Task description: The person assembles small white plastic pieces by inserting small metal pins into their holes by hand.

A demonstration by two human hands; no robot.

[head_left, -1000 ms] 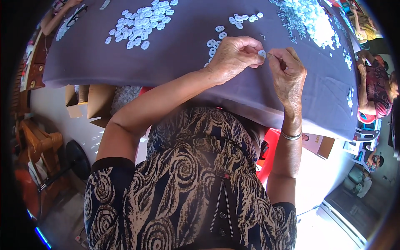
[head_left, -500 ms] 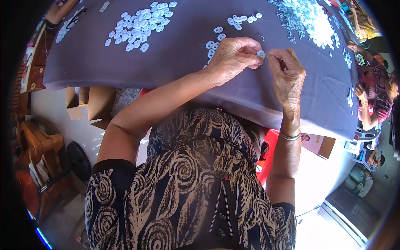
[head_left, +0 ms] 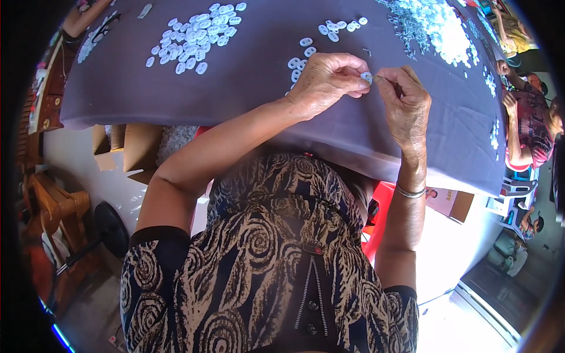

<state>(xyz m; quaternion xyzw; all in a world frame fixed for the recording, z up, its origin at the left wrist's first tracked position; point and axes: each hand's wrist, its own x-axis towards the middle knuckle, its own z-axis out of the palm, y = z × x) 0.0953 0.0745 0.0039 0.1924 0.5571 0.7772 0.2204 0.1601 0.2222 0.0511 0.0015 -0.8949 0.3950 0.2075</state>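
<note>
Between the thumb and fingers of my left hand (head_left: pixel 329 82) is a small white oval plastic piece (head_left: pixel 367 77) with holes in it. My right hand (head_left: pixel 406 97) is closed in a pinch just to its right, fingertips almost touching the piece. A small thin item seems to show at those fingertips, too tiny to name. Both hands are above the near part of the table, which has a grey cloth (head_left: pixel 253 76). Beside and partly behind my left hand lie several similar white pieces (head_left: pixel 295 62). One tiny metal pin or screw (head_left: pixel 367 50) rests beyond my fingers.
A large heap of white ovals (head_left: pixel 200 35) lies to the left, a small group (head_left: pixel 333 27) farther back. At the far right are small metal pieces (head_left: pixel 409 32) and a bright white pile (head_left: pixel 447 35). Other people (head_left: pixel 527 117) sit along the right; another person's arm (head_left: pixel 82 17) reaches in far left.
My hands keep nearly the same pinch at the white piece. At the right edge, another person's hand and arm have shifted upward a little.
</note>
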